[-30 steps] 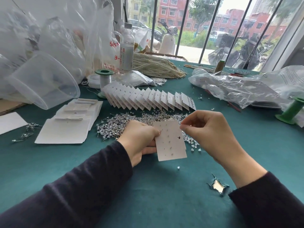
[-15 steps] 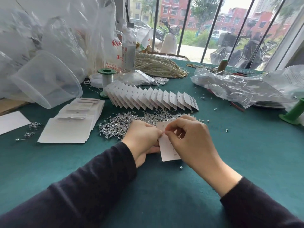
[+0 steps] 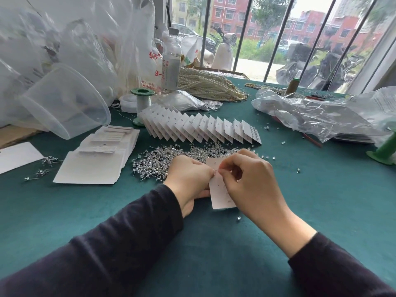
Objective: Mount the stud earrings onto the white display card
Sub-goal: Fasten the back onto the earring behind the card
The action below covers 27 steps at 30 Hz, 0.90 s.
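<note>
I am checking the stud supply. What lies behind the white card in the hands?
Behind the white card lies a pile of stud earrings, and beyond it a row of overlapping cards. The left hand, right hand and card cover the pile's near edge.

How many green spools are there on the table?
2. One green spool stands left of centre, near the clear bottle; the other green spool is at the right edge, partly cut off. Others may be hidden under the plastic bags.

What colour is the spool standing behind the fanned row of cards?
The thread spool has green end flanges and a pale core; head view shows it.
</note>
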{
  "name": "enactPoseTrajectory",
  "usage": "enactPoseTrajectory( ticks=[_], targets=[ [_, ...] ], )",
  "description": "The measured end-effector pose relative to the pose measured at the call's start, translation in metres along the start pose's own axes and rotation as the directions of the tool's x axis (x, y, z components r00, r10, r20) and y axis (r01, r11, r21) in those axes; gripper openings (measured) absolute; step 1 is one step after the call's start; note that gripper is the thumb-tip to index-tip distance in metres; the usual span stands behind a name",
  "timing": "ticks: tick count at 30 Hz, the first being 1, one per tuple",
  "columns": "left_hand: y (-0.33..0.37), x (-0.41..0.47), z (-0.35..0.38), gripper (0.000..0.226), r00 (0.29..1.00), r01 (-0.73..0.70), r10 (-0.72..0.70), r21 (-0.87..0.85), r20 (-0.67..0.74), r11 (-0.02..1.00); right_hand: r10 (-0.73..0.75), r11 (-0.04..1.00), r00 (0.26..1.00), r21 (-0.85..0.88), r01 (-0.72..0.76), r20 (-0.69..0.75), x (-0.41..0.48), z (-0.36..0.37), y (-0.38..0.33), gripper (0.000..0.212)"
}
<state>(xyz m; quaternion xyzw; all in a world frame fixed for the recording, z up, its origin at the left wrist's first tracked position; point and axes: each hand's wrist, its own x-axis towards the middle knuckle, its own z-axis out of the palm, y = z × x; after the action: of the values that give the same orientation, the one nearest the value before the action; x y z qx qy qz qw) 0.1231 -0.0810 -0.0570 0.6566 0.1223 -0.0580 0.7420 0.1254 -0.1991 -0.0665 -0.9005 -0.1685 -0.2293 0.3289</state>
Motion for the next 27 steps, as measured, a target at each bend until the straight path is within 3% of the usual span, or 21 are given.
enactPoseTrajectory(
  ticks=[7, 15, 27],
  targets=[
    [-0.0030, 0.0010, 0.0024, 0.026, 0.999, -0.045, 0.046, 0.047, -0.029, 0.998, -0.052, 0.997, 0.999, -0.063, 0.052, -0.006, -0.0017, 0.0016, -0.0007, 0.009],
    [-0.0048, -0.0007, 0.0055, 0.016, 0.994, -0.090, 0.096, 0.096, -0.052, 0.991, -0.207, 0.955, 0.976, -0.201, 0.216, 0.065, -0.0028, -0.0019, -0.0081, 0.007],
    [-0.0088, 0.0028, 0.0052, 0.024, 0.996, -0.076, 0.081, 0.132, -0.028, 0.988, -0.120, 0.981, 0.991, -0.149, 0.127, 0.053, -0.0027, -0.0002, -0.0048, 0.009]
  ],
)
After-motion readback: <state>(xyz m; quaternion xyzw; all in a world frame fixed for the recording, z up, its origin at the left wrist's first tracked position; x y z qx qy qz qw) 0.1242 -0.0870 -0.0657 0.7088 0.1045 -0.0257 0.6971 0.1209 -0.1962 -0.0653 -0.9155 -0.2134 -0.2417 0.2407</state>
